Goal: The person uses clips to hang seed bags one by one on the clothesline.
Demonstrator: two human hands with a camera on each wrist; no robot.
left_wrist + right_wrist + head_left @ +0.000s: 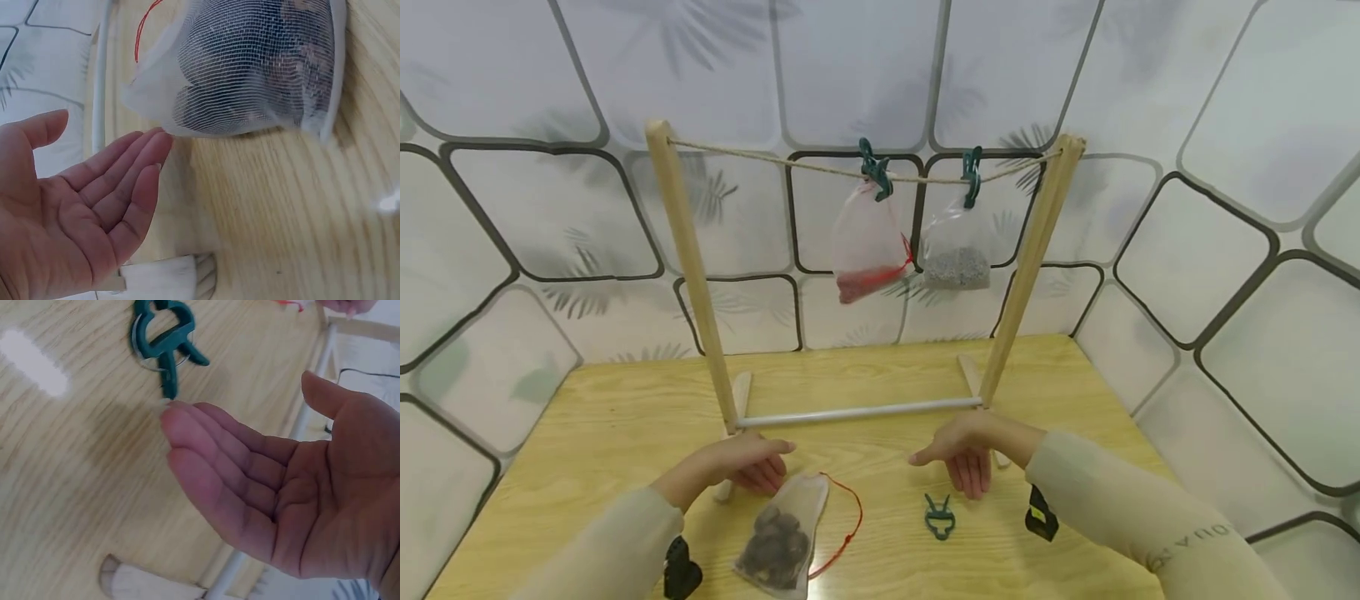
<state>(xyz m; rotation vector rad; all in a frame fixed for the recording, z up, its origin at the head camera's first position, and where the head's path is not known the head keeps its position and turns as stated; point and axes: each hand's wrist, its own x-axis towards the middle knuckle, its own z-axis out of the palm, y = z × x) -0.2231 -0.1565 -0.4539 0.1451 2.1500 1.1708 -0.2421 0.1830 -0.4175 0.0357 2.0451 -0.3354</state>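
My left hand (741, 463) hovers by the left foot of the wooden frame, palm showing and fingers loosely straight. Just in front of it lies a white mesh drawstring bag (781, 537) of dark brown lumps, its red cord (850, 533) trailing right. In the left wrist view the fingertips come close to the mesh bag (250, 69); whether they touch is unclear. My right hand (966, 454) holds nothing, thumb apart and fingers extended. Below its fingertips a dark green spring clip (940, 518) lies on the table, seen also as the clip (164, 340) in the right wrist view.
A rope (737, 153) spans two wooden posts (688, 267). Green clips (876, 169) hang a pink-filled mesh bag (872, 250) and a clear bag of grey grains (957, 267) from it. A white bar (857, 412) joins the posts low down. Patterned walls stand behind and beside.
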